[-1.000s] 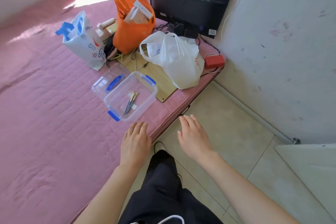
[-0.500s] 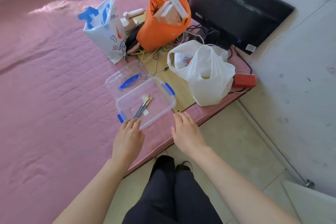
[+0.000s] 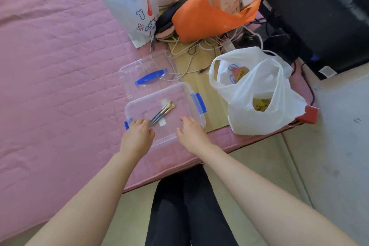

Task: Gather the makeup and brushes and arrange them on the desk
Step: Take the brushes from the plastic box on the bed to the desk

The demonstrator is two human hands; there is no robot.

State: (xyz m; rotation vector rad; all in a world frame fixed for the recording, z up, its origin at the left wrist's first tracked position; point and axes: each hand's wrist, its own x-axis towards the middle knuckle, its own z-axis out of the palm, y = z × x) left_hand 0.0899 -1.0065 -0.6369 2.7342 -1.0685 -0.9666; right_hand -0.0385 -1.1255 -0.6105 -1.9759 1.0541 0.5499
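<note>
A: Where are the brushes?
B: The brushes point(image 3: 162, 113) lie side by side in the clear box point(image 3: 179, 94), which sits on the bed point(image 3: 60, 66) near its edge. Handles point to the near left corner, bristles to the far right. The lid point(image 3: 147, 70) is off, just behind the box.
A: Hands?
B: The person's left hand point(image 3: 137, 136) is over the near left rim, fingers point(image 3: 142, 123) curled down at the handle ends. Touching or pinching, cannot tell. The right hand point(image 3: 191, 134) is over the near right rim, fingers point(image 3: 188, 121) loose and fairly straight, holding nothing.
A: Handling?
B: Probably light. Thin stiff handles, soft tips. They'd likely roll on smooth plastic. Best pinched mid-handle, both together, not by the bristles. The box looks light and slightly flexible. Two hands at the ends by the blue latches point(image 3: 199, 103) should carry the lot.
</note>
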